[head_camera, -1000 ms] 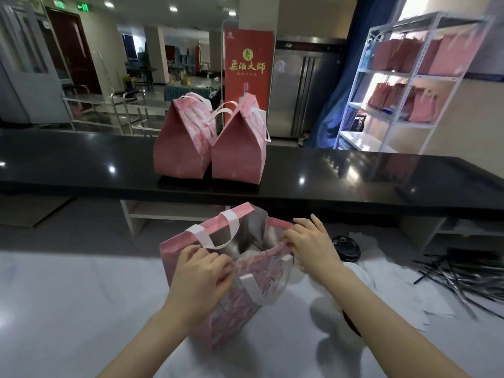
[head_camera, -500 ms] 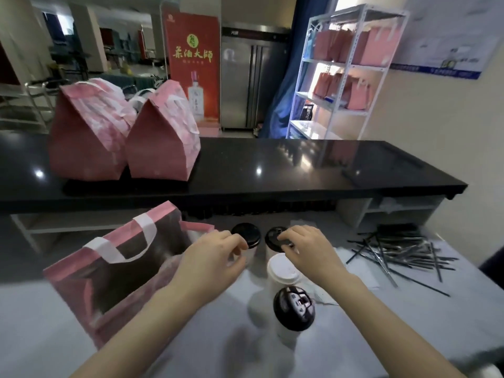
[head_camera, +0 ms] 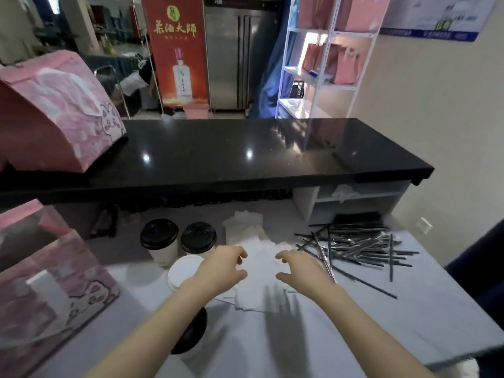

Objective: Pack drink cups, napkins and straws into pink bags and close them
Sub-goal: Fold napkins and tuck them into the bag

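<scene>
4 cups in view, 1 of them at risk. The near cup [head_camera: 191,334], black lid, stands at 6 o'clock directly under the left forearm. A dropped elbow or a quick swing toward the bag would likely tip it.

Left hand [head_camera: 222,268] and right hand [head_camera: 301,271] hang side by side at 12 o'clock over the napkins [head_camera: 256,298]. Fingers are loosely curled and spread, holding nothing. Cannot tell if the fingertips touch paper. Judgement: the napkin pick is the step in hand.

The napkins lie in a loose overlapping heap, so a pinch may lift too many or drag the lot.

The white-lidded cup [head_camera: 181,274] sits just beside the left wrist at 10 o'clock. A sideways sweep could knock it.

The open bag [head_camera: 54,290] is at 9 o'clock with slack walls. Napkins could catch on its rim.

A pair of cups [head_camera: 159,237] with black lids stands side by side at 11 o'clock.

The straws [head_camera: 360,244] are scattered at 2 o'clock, the nearest just beside the right hand, where they could snag.

Far: the black counter [head_camera: 245,154] at 12 o'clock, a closed bag [head_camera: 54,113] on it at 10 o'clock, and a shelf [head_camera: 321,85] of bags at 1 o'clock.
</scene>
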`<state>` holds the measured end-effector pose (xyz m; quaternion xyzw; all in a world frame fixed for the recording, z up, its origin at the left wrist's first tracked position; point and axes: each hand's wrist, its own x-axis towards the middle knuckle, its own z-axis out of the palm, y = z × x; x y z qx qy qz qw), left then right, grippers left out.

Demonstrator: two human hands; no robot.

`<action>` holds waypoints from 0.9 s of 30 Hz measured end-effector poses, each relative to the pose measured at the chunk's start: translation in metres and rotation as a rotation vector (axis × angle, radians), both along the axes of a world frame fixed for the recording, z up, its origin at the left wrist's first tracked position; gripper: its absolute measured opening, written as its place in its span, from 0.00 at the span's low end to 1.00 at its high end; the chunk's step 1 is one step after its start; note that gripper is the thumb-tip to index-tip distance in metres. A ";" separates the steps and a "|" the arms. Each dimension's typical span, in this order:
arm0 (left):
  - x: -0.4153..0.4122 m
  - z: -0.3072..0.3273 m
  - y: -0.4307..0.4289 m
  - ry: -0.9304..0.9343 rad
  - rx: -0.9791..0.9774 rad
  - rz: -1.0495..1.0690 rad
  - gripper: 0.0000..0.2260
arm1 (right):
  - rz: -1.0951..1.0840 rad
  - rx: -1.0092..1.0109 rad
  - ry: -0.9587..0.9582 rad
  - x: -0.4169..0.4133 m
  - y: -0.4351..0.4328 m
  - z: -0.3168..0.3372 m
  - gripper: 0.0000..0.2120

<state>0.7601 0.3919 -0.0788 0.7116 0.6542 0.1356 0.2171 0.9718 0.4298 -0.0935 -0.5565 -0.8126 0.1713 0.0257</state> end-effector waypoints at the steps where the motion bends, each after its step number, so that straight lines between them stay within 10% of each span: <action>1: 0.006 -0.008 0.008 0.018 -0.032 0.006 0.19 | 0.009 -0.022 -0.003 0.001 0.005 -0.007 0.24; 16: 0.022 -0.073 0.059 0.330 -0.216 -0.017 0.18 | 0.136 0.043 -0.024 -0.020 0.042 -0.079 0.18; 27: 0.018 -0.056 0.043 0.032 -0.210 0.013 0.13 | 0.071 -0.067 0.262 -0.007 0.032 -0.074 0.14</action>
